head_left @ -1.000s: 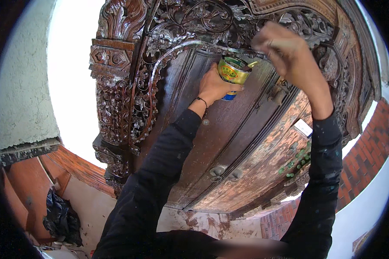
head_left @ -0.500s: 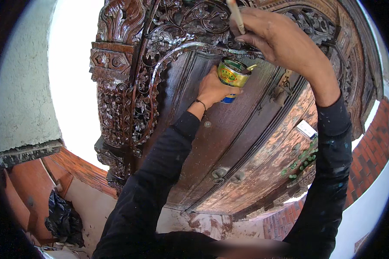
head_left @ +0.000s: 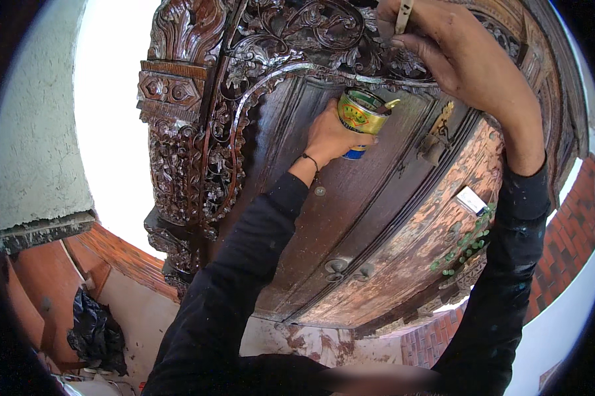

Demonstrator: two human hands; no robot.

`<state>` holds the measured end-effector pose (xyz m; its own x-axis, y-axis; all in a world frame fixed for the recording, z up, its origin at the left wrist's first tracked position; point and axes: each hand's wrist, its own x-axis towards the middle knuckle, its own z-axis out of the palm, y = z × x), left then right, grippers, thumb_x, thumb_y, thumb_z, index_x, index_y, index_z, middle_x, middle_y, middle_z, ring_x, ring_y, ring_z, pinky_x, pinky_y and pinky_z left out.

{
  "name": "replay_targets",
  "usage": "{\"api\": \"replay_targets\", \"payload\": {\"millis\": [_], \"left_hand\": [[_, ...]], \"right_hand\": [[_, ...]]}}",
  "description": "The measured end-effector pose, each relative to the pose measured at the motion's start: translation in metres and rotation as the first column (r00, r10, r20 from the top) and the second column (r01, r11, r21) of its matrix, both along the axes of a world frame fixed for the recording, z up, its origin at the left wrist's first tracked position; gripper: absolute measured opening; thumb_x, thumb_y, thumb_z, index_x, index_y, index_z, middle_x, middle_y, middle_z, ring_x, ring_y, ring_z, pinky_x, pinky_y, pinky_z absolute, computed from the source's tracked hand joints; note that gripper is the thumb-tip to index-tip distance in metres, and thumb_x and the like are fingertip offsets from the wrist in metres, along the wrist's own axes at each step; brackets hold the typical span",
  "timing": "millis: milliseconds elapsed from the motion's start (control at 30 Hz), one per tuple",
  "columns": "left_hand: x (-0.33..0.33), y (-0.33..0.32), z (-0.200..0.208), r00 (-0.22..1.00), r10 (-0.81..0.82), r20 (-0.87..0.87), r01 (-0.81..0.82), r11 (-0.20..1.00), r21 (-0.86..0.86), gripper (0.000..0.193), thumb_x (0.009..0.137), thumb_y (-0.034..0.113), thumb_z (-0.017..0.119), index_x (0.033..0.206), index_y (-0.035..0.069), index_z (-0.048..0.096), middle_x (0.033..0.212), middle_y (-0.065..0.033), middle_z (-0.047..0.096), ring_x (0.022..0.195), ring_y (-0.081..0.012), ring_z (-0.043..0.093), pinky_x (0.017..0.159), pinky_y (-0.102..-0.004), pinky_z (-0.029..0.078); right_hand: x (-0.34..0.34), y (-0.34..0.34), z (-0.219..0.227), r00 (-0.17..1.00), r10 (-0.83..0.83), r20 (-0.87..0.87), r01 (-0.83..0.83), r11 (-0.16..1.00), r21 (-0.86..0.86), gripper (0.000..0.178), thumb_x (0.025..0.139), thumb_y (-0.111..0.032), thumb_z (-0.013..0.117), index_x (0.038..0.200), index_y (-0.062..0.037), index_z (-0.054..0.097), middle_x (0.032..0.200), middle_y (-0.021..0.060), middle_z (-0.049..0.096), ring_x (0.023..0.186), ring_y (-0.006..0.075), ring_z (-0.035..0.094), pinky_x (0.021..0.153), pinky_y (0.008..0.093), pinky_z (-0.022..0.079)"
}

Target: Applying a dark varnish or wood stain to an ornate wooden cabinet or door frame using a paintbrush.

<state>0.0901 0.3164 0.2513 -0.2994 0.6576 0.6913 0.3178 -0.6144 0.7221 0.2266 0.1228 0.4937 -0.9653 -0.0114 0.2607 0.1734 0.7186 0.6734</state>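
Yellow and blue, the can is clasped by the left hand, while above and right of that grip a stick, pinched by the right hand, has been shifted rightward, apparently bringing other carving within reach.

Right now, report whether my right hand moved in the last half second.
Yes: your right hand moved rightward and up, against the upper metal door fitting.

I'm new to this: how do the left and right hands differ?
The left hand wraps a can; the right hand holds a pale stick. The left hand sits lower; the right hand is near the picture's top. The left hand has a wristband; the right hand shows none. Both have black sleeves.
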Motion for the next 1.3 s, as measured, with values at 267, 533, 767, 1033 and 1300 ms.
{"api": "replay_targets", "payload": {"millis": [267, 533, 767, 1033, 1300], "left_hand": [[0.001, -0.007, 0.000, 0.999, -0.029, 0.021, 0.030, 0.999, -0.013, 0.116, 0.052, 0.050, 0.103, 0.143, -0.004, 0.055, 0.128, -0.0210, 0.075, 0.117, -0.0361, 0.075, 0.103, -0.0442, 0.058], [-0.005, 0.000, -0.009, 0.998, -0.042, 0.036, 0.043, 0.999, -0.001, 0.115, 0.053, 0.050, 0.104, 0.142, -0.004, 0.056, 0.126, -0.0206, 0.076, 0.117, -0.0354, 0.075, 0.102, -0.0436, 0.059], [-0.007, -0.002, -0.013, 0.996, -0.064, 0.066, 0.065, 0.998, -0.002, 0.110, 0.054, 0.049, 0.104, 0.140, -0.002, 0.057, 0.126, -0.0195, 0.076, 0.116, -0.0346, 0.075, 0.102, -0.0432, 0.059], [-0.010, -0.006, -0.015, 0.996, -0.049, 0.076, 0.053, 0.998, -0.045, 0.107, 0.054, 0.050, 0.104, 0.138, 0.002, 0.058, 0.126, -0.0184, 0.076, 0.116, -0.0340, 0.075, 0.102, -0.0434, 0.059], [-0.013, -0.011, -0.015, 0.996, -0.054, 0.067, 0.056, 0.998, -0.024, 0.106, 0.054, 0.050, 0.104, 0.136, -0.001, 0.058, 0.127, -0.0192, 0.076, 0.116, -0.0338, 0.075, 0.102, -0.0428, 0.059]], "right_hand": [[0.017, 0.050, -0.022, 0.956, 0.269, -0.120, -0.266, 0.963, 0.034, 0.022, 0.096, 0.004, 0.070, 0.117, -0.0020, 0.066, 0.104, 0.0168, 0.073, 0.097, 0.0390, 0.073, 0.085, 0.0455, 0.057], [0.072, 0.076, -0.043, 0.837, 0.215, -0.503, -0.353, 0.915, -0.197, 0.010, 0.105, 0.004, 0.066, 0.114, 0.0009, 0.070, 0.106, 0.0074, 0.076, 0.105, 0.0144, 0.073, 0.093, 0.0298, 0.057], [0.102, 0.089, -0.061, 0.712, 0.253, -0.656, -0.523, 0.814, -0.254, 0.010, 0.108, 0.005, 0.062, 0.118, 0.0030, 0.064, 0.119, 0.0188, 0.076, 0.112, 0.0226, 0.075, 0.098, 0.0339, 0.061], [0.093, 0.080, -0.056, 0.700, 0.338, -0.630, -0.549, 0.818, -0.170, 0.012, 0.107, 0.006, 0.063, 0.119, 0.0032, 0.065, 0.117, 0.0170, 0.076, 0.112, 0.0229, 0.075, 0.100, 0.0345, 0.061], [0.073, 0.068, -0.057, 0.772, 0.315, -0.553, -0.473, 0.865, -0.166, 0.010, 0.104, 0.005, 0.067, 0.113, 0.0034, 0.068, 0.108, 0.0107, 0.075, 0.105, 0.0184, 0.076, 0.092, 0.0315, 0.059]]}}
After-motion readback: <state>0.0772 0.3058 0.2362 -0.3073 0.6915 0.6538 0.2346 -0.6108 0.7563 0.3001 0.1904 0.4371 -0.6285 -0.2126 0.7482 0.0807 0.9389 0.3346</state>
